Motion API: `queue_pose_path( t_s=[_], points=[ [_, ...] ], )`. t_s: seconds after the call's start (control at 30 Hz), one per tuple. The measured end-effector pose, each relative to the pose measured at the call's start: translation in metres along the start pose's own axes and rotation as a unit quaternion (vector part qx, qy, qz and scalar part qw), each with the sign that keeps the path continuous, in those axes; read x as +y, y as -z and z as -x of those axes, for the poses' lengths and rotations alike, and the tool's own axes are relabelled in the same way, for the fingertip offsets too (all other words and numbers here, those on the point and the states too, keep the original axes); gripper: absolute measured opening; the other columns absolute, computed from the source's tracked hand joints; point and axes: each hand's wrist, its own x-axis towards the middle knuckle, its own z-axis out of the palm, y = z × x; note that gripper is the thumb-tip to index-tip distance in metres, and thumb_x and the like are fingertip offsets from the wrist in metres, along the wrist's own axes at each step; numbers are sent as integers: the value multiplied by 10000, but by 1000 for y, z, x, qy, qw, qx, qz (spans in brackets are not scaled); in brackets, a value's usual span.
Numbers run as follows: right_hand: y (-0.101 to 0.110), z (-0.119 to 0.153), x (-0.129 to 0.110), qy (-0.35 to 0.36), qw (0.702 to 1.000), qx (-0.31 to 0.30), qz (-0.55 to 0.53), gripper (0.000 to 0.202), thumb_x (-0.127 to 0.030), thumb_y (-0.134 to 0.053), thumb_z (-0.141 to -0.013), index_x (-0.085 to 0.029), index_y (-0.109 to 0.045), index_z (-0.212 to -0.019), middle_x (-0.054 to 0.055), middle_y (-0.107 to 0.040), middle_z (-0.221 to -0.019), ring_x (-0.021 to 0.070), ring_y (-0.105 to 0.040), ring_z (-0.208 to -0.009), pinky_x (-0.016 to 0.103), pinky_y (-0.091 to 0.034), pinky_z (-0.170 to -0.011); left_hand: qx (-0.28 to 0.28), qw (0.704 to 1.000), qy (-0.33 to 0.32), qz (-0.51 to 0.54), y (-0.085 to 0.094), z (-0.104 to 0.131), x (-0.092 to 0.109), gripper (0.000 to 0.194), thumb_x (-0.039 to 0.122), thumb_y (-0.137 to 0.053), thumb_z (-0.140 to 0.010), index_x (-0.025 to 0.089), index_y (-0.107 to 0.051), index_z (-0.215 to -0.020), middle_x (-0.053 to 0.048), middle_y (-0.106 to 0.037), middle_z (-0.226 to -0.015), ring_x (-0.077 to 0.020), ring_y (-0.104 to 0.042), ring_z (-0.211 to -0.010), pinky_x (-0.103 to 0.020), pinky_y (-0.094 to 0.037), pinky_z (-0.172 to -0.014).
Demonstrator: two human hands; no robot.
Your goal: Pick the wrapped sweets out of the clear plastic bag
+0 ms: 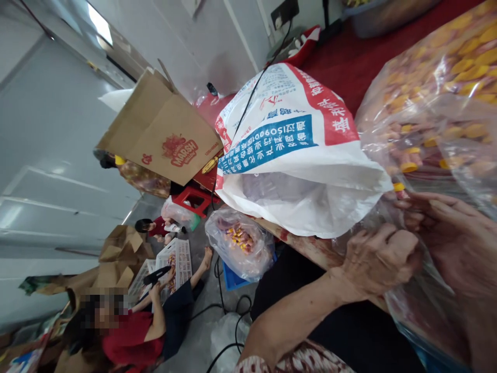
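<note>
My left hand [382, 259] is closed, fingers curled, at the edge of a clear plastic bag [421, 295]; what it grips is hidden. Beside it on the right, my right hand [450, 228] pinches a small pink piece with a yellow cap [399, 189] at its fingertips. Above both hands, a large clear bag [438, 98] holds several of the same yellow-capped pieces. A white woven sack [330, 191] with red and blue print lies open beside my left hand, with clear plastic inside.
A cardboard box [155, 124] stands beyond the sack. Another clear bag of capped pieces [240, 241] rests on a blue crate [233, 280]. A person in a red shirt [135, 336] sits near white baskets [180, 261]; another person [157, 228] sits farther back. Black cables [219, 305] cross the floor.
</note>
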Motion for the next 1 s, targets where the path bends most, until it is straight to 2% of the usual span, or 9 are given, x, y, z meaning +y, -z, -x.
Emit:
queue_pose_path(
  t_s=[0.07,0.2,0.3,0.4,0.57,0.73,0.8,0.9,1.0],
  points=[
    [4,-2,4,11,1000,-11,-2,400,-399,-910,-549,-197,-816,-882,84,-744,-895,141,-566,-717,184,-472,-565,-13,1000,16,17,-4,3,-1,194,328,-601,-1000,216,-679,-862,-38,-656,-794,-175,-632,-662,-312,-556,-607],
    [7,-5,9,25,999,-30,-5,371,-407,-905,-621,-189,-815,-907,99,-741,-931,151,-568,-732,202,-452,-560,18,998,16,52,-6,8,-6,252,337,-557,-1036,214,-689,-860,-34,-670,-794,-167,-672,-707,-289,-581,-661],
    [6,-6,9,31,999,-30,-4,361,-395,-900,-613,-187,-812,-895,104,-737,-937,165,-575,-742,223,-452,-558,87,995,-13,42,-7,11,-11,292,383,-560,-1041,217,-708,-852,-19,-671,-736,-166,-660,-675,-293,-580,-683],
    [5,-5,7,28,999,-22,-11,348,-374,-887,-609,-182,-803,-888,109,-738,-947,176,-600,-767,234,-457,-568,151,987,-43,38,-5,12,-12,325,443,-584,-1030,214,-728,-851,6,-662,-671,-151,-628,-606,-291,-551,-640],
    [3,-4,7,26,999,-11,-20,334,-348,-875,-578,-176,-796,-854,97,-740,-933,169,-596,-768,221,-462,-575,118,992,-31,35,-1,13,-10,344,509,-638,-981,241,-721,-782,20,-666,-635,-147,-630,-573,-313,-510,-604],
    [4,-5,8,25,999,-17,-28,310,-352,-858,-626,-177,-793,-873,102,-741,-937,185,-632,-810,229,-477,-587,100,993,18,62,3,18,-9,278,447,-650,-971,242,-710,-793,21,-688,-633,-133,-666,-570,-270,-513,-588],
    [3,-5,6,14,999,-10,-42,312,-346,-859,-618,-179,-793,-872,95,-740,-939,182,-648,-842,216,-490,-608,123,987,44,90,8,19,-8,244,415,-668,-964,225,-699,-813,26,-692,-634,-119,-663,-548,-245,-520,-591],
    [1,-3,2,6,999,-1,-49,326,-349,-861,-593,-180,-795,-864,85,-739,-932,173,-658,-854,199,-506,-634,194,971,71,121,19,17,-5,180,368,-693,-946,203,-684,-875,30,-694,-645,-117,-661,-537,-242,-530,-613],
    [2,-4,3,15,999,-3,-44,296,-348,-844,-617,-185,-793,-859,90,-740,-923,188,-667,-857,222,-514,-634,238,962,41,124,25,11,-2,105,292,-703,-952,195,-663,-949,18,-719,-715,-122,-694,-596,-246,-536,-630]
  ],
)
